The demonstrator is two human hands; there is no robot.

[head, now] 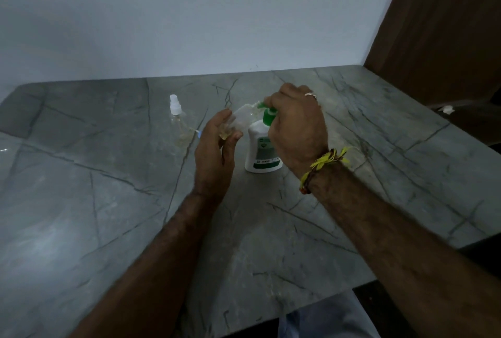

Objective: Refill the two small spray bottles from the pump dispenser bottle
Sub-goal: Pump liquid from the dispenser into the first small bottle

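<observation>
Two hands are at work over the grey veined table in my head view. My left hand holds a small clear spray bottle tilted on its side, its fingers and thumb curled round the lower part, where a little yellowish liquid sits; its open neck points toward the green nozzle of the pump dispenser bottle. That white bottle with a green label stands upright on the table, just right of my left hand. My right hand is on top of the green pump head, fingers bent down over it and hiding most of it; I cannot tell how hard they press. A ring shows on one finger, and a yellow thread band circles that wrist. Well apart to the left, the second spray bottle, clear with a white spray cap, stands on the table by itself.
</observation>
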